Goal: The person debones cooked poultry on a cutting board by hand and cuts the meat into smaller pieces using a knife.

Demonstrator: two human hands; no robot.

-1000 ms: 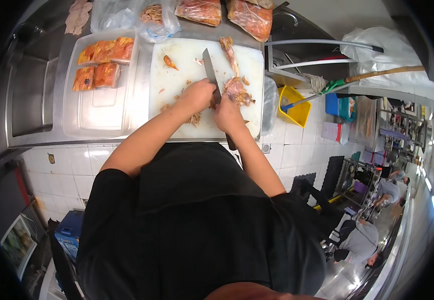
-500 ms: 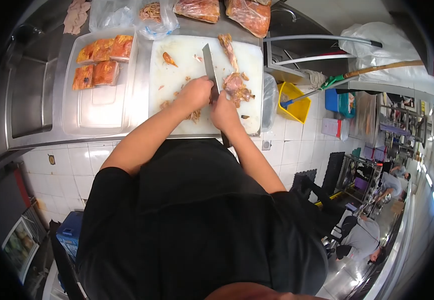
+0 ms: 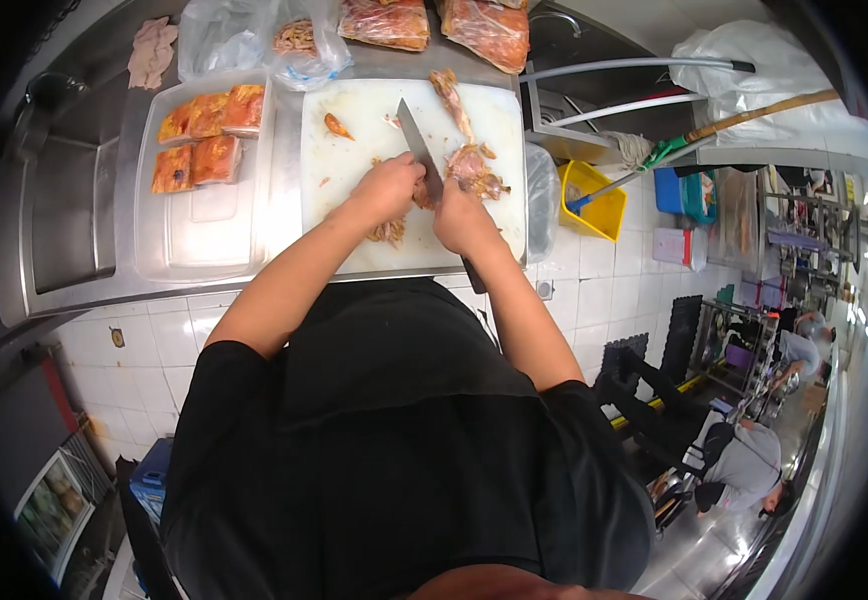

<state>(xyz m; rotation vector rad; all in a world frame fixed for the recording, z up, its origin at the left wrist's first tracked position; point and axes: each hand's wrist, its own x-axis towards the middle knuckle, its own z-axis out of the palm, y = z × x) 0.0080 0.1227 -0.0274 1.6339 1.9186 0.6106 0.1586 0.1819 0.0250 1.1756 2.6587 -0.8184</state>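
Observation:
My right hand (image 3: 465,218) is closed around a long knife (image 3: 417,140), its blade slanting up and left over the white cutting board (image 3: 354,100). Beside the blade, my left hand (image 3: 390,187) has its fingers bent against a small piece of meat (image 3: 423,195), partly hidden between the hands. Shredded meat (image 3: 388,232) lies below my left hand. Right of the knife are a meaty chunk (image 3: 470,170) and a long bone (image 3: 450,100). A small orange-brown piece (image 3: 337,126) rests at the board's upper left.
A clear tray (image 3: 153,235) holds several roasted meat slabs (image 3: 216,158) left of the board. Plastic bags (image 3: 316,70) and wrapped meat (image 3: 486,35) line the back. A yellow bucket (image 3: 599,212) stands right, with a mop handle (image 3: 754,118). Co-workers (image 3: 744,465) are at far right.
The knife blade has swung, its tip pointing further left. My right hand has shifted slightly right. The whole view has also shifted a little.

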